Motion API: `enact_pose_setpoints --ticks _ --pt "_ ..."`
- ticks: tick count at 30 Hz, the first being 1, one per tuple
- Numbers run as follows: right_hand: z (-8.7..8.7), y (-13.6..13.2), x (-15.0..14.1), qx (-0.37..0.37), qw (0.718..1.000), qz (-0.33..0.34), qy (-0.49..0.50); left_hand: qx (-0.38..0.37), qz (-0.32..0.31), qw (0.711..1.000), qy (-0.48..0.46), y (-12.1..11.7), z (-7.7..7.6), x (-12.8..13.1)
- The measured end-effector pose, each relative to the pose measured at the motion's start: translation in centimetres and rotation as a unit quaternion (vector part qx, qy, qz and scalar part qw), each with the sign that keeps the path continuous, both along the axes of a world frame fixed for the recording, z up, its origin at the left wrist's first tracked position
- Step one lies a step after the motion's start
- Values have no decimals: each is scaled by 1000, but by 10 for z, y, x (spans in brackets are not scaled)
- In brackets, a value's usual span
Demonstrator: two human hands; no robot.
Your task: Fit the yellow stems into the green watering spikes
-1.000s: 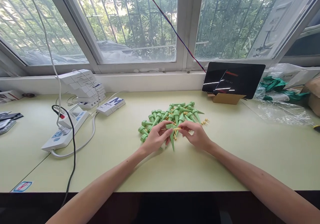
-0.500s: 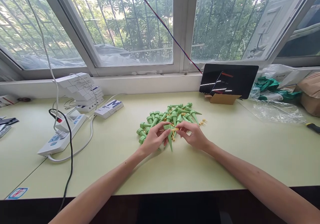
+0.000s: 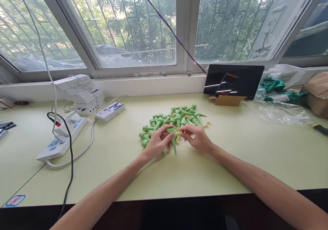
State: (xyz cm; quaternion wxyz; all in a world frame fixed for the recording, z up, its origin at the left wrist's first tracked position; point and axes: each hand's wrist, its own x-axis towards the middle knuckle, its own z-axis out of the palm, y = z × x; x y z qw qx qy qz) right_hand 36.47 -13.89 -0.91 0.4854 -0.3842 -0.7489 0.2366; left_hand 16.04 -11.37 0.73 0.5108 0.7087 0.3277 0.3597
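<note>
My left hand (image 3: 159, 141) is closed on a green plastic plant watering spike (image 3: 174, 144), its ribbed cap up and its pointed tip hanging down. Between the fingertips of my right hand (image 3: 197, 139) is a small yellow plastic piece (image 3: 178, 133). The yellow piece reaches the side of the spike just below the cap; whether it sits inside a hole I cannot tell. Behind both hands lies a heap of similar green spikes (image 3: 178, 120), with small yellow pieces (image 3: 207, 124) scattered among them and at the heap's right edge.
A dark tablet (image 3: 233, 81) leans on a cardboard stand (image 3: 228, 100) at the back. To the left are a white power strip (image 3: 61, 143) with cables, a white box (image 3: 110, 112) and stacked boxes (image 3: 82, 91). Clear plastic wrap (image 3: 284, 113) and a screwdriver handle (image 3: 320, 130) lie right.
Both hands keep the same hold on the spike and the yellow piece. The whole view has shifted very slightly; nothing else has visibly moved.
</note>
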Motion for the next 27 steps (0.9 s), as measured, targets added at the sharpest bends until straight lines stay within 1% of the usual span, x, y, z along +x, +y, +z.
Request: enact_pose_setpoints --ticks 10,17,27 --pt "-1 1 0 -3 1000 -3 -7 0 -3 1000 0 1 -2 0" --pt "-2 0 0 -12 1000 -2 -2 -3 -7 1000 5 -1 0 -1" --pt "-3 0 2 -15 1000 17 4 2 -5 1000 12 -2 1 0"
